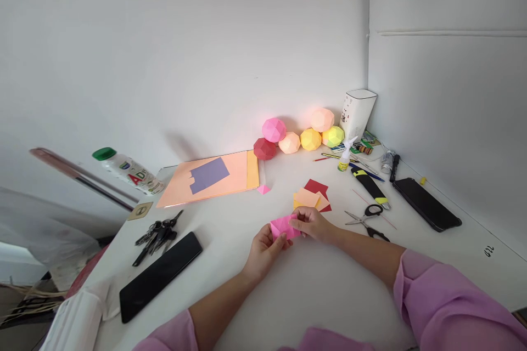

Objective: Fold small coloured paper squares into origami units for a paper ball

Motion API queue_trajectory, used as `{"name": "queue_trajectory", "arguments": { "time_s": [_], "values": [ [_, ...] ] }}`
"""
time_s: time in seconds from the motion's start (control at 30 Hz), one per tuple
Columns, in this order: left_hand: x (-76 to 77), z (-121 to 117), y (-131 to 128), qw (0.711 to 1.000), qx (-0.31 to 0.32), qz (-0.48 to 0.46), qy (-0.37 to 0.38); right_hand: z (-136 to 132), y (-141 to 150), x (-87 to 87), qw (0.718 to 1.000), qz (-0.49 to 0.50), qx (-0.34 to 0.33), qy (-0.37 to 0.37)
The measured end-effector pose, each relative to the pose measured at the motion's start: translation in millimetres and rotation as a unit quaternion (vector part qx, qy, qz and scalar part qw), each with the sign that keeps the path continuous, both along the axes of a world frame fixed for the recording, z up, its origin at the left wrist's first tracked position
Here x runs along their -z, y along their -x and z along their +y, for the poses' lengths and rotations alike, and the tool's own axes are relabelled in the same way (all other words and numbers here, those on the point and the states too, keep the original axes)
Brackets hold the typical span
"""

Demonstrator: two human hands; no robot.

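Note:
A creased piece of pink paper point(281, 225) is held just above the white table between both hands. My left hand point(267, 249) pinches its lower left part, thumb on top. At its right edge, my right hand point(312, 224) grips it between thumb and fingers. Just behind the right hand lie several small paper pieces point(308, 197) in peach, yellow and dark red. A small folded pink paper piece point(263, 189) rests farther back. Open-bladed scissors point(366, 220) lie beside my right forearm.
Faceted paper balls point(289, 142) stand along the wall. Right of them are a glue bottle point(343, 159), a utility knife point(369, 187) and a black phone point(427, 203). Leftward lie peach sheets point(171, 193), keys point(158, 235), another phone point(160, 277) and a white bottle point(129, 170).

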State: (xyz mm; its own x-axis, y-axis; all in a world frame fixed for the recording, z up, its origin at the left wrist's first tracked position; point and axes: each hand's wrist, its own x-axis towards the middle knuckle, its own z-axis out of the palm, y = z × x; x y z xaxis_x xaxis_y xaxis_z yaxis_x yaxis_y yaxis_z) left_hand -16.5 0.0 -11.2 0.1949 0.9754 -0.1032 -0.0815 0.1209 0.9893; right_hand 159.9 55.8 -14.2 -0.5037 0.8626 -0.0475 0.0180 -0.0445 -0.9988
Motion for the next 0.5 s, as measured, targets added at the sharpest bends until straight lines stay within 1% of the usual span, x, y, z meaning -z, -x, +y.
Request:
{"name": "queue_trajectory", "arguments": {
  "time_s": [0.17,0.4,0.5],
  "values": [
    [-2.5,-0.1,-0.1,1.000,-0.001,-0.004,-0.006,0.0,-0.2,0.0,1.000,-0.002,-0.010,-0.003],
    [2.6,0.1,1.6,1.000,0.009,-0.008,-0.003,-1.6,0.3,-4.8,1.000,0.004,-0.010,-0.007],
    [3.1,-0.6,1.9,1.000,0.025,-0.006,0.005,-2.1,0.1,-5.2,1.000,-0.002,-0.013,-0.003]
  ]
}}
